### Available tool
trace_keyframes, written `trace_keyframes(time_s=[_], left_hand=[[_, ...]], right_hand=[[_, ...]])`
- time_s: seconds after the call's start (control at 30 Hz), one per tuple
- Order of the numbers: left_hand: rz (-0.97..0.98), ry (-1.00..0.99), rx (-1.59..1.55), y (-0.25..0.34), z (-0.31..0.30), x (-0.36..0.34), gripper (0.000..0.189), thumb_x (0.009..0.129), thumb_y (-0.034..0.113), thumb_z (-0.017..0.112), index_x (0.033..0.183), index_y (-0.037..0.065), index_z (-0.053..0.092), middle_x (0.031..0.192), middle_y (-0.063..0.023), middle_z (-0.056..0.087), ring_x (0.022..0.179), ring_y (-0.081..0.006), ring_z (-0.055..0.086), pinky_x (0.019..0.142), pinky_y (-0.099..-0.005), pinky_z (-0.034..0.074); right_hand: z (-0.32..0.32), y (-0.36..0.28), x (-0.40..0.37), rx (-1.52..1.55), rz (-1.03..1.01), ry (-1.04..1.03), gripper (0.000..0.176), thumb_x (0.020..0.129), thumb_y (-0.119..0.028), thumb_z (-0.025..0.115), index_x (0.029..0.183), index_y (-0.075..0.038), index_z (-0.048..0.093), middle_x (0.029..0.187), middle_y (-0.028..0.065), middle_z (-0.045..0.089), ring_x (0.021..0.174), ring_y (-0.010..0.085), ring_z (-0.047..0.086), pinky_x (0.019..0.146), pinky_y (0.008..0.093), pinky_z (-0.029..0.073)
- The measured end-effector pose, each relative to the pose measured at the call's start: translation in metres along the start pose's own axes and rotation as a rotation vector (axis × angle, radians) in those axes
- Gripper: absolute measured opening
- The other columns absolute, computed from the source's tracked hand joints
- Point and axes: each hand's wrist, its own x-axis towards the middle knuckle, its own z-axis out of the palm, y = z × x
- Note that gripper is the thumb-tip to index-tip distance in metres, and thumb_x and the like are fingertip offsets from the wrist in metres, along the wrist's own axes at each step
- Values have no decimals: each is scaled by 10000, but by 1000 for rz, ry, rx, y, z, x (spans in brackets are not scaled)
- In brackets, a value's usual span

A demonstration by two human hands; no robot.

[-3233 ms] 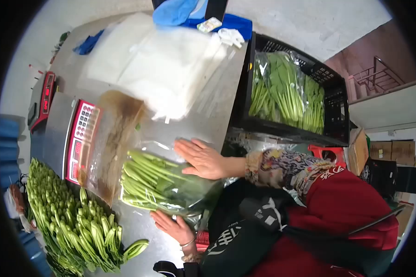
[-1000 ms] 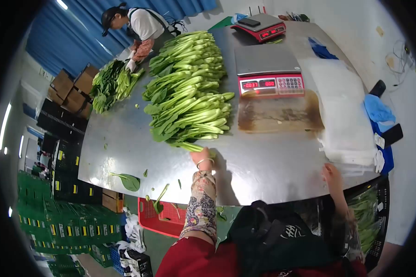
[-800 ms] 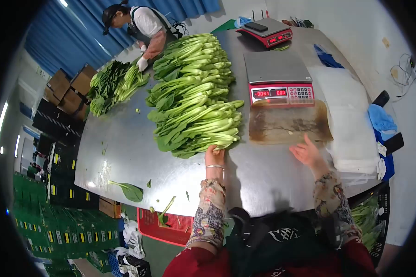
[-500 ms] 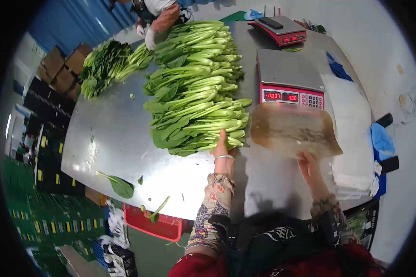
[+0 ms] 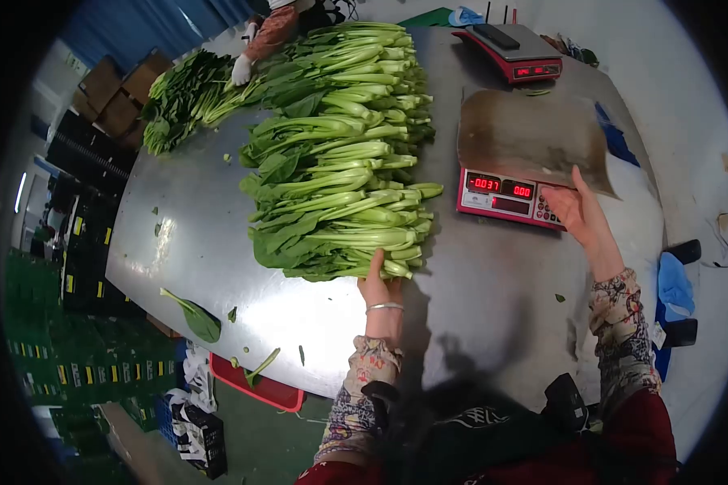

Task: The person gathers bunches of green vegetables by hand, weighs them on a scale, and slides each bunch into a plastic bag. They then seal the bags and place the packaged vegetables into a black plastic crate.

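Note:
A long row of choy sum (image 5: 340,162), pale stems pointing right and dark leaves left, lies piled on the steel table (image 5: 194,267). At its near end, my left hand (image 5: 380,291) grips the closest stems, thumb on top and the other fingers mostly hidden beneath. My right hand (image 5: 578,214) has hold of the near edge of a brown, translucent curved sheet (image 5: 534,137), thumb raised against it. This sheet covers the weighing plate of a red digital scale (image 5: 501,202). Beside the scale's keypad are my right fingertips. The display reads -0.037 and 0.00.
A second red scale (image 5: 534,71) with a black object on top stands farther back. Across the table, another person's gloved hand (image 5: 241,71) touches a leafy pile (image 5: 186,97). A loose leaf (image 5: 194,317) lies near the front edge, above a red crate (image 5: 255,388).
My right hand has carried the brown sheet away from me, up over the near scale's plate. My left hand stays at the greens' near end. The view has shifted slightly.

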Motion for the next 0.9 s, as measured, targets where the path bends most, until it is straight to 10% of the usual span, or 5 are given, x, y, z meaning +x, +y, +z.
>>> trace_keyframes(time_s=[0.2, 0.33, 0.4, 0.67, 0.9], left_hand=[[4, -20, 114, -2, 5, -8, 519, 863, 353, 618, 1266, 60, 473, 1195, -98, 548, 1092, -261, 521, 933, -399, 420], [-25, -30, 5, 0, 6, 8, 543, 832, 265, 686, 1255, 22, 447, 1146, -121, 567, 986, -284, 593, 782, -446, 523], [-21, -70, -31, 6, 8, 8, 534, 828, 275, 690, 1237, 16, 464, 1125, -118, 582, 969, -278, 603, 790, -428, 524], [24, -222, -13, 35, -26, -40, 520, 915, 429, 515, 1266, 48, 466, 1194, -101, 572, 1068, -249, 568, 916, -392, 473], [48, -127, -13, 21, -57, -17, 516, 882, 152, 615, 1327, 40, 378, 1240, -121, 517, 1117, -250, 532, 897, -353, 492]], right_hand=[[88, 91, 7, -593, -36, -391, 440, 936, -383, 494, 1166, -10, 538, 1021, 101, 630, 920, 205, 622, 802, 339, 508], [160, 177, -1, -671, 38, -395, 393, 886, -341, 545, 1022, 28, 539, 835, 182, 647, 797, 285, 648, 672, 356, 502], [176, 188, -29, -952, -361, -273, 319, 869, -279, 567, 983, 15, 515, 870, 231, 635, 790, 384, 624, 682, 414, 498], [190, 192, -93, -908, -535, -459, 235, 891, -229, 523, 940, -3, 485, 889, 237, 584, 798, 452, 558, 682, 499, 453], [198, 191, -53, -1180, -501, -328, 470, 870, -402, 546, 1116, -2, 520, 1060, 244, 577, 941, 398, 571, 793, 464, 457]])
